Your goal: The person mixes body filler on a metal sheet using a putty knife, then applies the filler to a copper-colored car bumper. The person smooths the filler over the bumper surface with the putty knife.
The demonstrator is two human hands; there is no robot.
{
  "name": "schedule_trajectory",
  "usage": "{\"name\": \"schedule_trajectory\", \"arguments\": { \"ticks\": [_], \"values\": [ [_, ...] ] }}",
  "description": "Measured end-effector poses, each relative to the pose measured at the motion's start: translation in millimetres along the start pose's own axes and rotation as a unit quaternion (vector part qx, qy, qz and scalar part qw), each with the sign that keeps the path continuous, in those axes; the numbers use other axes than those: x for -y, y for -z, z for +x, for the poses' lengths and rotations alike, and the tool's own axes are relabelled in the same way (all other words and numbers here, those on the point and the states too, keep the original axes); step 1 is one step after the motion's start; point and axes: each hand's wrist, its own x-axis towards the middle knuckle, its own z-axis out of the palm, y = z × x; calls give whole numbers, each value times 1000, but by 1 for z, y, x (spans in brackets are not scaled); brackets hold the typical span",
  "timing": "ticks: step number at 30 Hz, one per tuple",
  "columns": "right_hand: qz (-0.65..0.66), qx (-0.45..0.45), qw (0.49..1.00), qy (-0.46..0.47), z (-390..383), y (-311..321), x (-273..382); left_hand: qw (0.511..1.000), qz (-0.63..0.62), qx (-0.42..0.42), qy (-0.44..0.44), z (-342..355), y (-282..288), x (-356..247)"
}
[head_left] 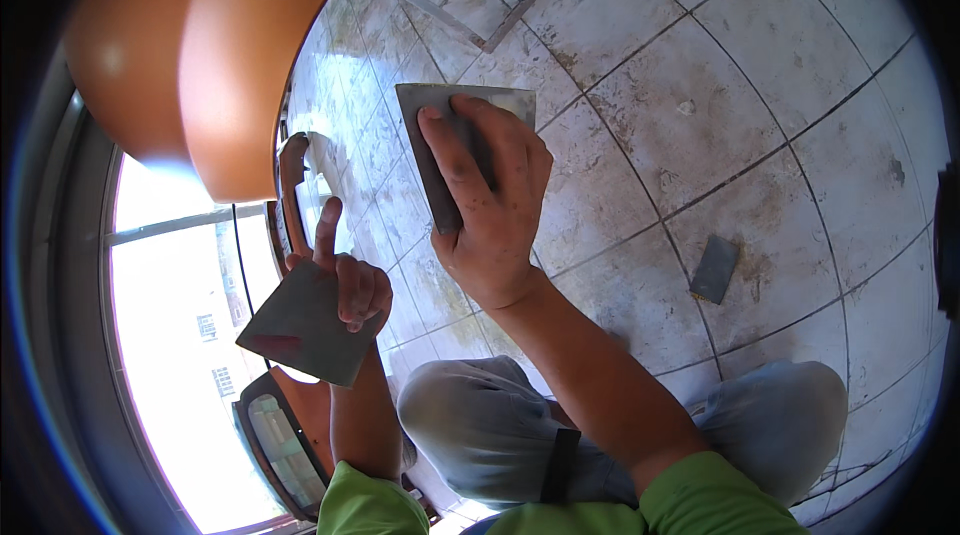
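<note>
My left hand (352, 280) holds a flat, square grey plate (310, 320) by its edge, with the index finger stretched up and the other fingers curled against it. A reddish patch shows on the plate's lower left. In my right hand (500, 195) is a grey putty scraper (428, 155) with a wide, straight top edge. The fingers close over its dark middle part. Both hands are raised above the floor and apart from each other. Near them, at the upper left, curves a glossy orange panel (230, 45), which neither hand touches.
White tiled floor (720, 85) with brown stains lies below. A small dark grey block (714, 269) rests on it at the right. At the top is a grey frame (490, 40). Bright windows (180, 305) and an orange vehicle part with glass (285, 435) stand at the left.
</note>
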Motion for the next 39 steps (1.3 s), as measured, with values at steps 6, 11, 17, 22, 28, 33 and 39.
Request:
{"name": "schedule_trajectory", "arguments": {
  "ticks": [6,11,17,22,28,33,39],
  "values": [
    [173,-48,983,-45,15,5,27,996,55,-70,-9,18,-41,-4],
    [54,-42,996,63,26,2,24,991,-82,-72,-75,39,-62,5],
    [-68,-23,985,158,20,4,5,977,-174,-5,-120,30,-25,-4],
    [-100,-103,960,241,38,-17,-3,973,-194,23,-124,41,-15,1],
    [-114,-106,942,297,57,-19,5,971,-186,63,-135,43,-6,5],
    [-146,-75,940,299,61,-17,13,967,-202,82,-134,42,-2,5],
    [-109,-66,945,302,55,-24,-7,967,-200,81,-136,42,-1,5]
  ]
}}
